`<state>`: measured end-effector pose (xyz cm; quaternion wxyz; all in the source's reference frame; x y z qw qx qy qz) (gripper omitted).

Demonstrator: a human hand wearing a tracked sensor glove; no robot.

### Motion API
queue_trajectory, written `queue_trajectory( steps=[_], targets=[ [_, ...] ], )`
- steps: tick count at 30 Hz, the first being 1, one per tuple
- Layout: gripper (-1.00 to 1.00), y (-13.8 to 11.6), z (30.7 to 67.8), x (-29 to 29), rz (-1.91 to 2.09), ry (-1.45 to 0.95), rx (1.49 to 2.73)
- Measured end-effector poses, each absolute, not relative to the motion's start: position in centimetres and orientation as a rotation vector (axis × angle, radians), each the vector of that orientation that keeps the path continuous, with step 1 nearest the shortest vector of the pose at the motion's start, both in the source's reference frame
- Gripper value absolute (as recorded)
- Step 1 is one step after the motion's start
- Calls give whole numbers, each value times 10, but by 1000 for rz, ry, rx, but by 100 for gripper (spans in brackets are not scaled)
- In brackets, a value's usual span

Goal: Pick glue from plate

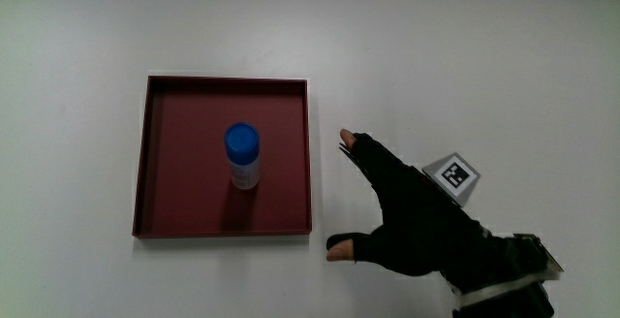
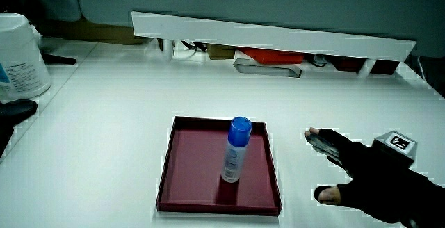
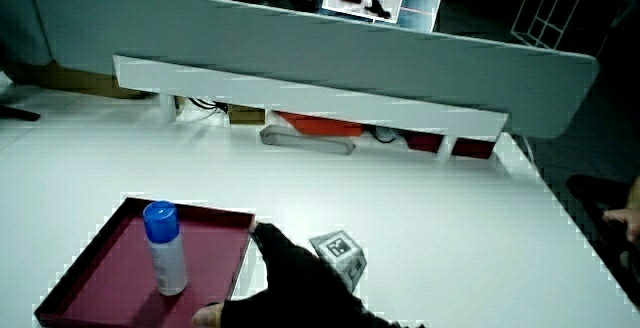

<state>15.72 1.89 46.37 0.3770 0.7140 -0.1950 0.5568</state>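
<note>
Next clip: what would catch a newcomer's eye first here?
A blue-capped glue bottle stands upright near the middle of a dark red square plate on the white table. Beside the plate, the gloved hand rests over the table, fingers spread, holding nothing.

No word, brand or number can be read anywhere. The only sign is the black-and-white square pattern on the small cube on the back of the hand, seen in the main view and in both side views. The glue carries a pale label whose print is too small to make out. A white tub at the table's edge bears blue marks, unreadable
</note>
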Motion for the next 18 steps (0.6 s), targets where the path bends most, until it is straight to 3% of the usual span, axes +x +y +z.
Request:
queue_trajectory(
  steps=[8,18],
  targets=[
    [0,-4,465,130,1295,-384,1822],
    [0,-25,477,89,1299,-439,1783]
  ],
)
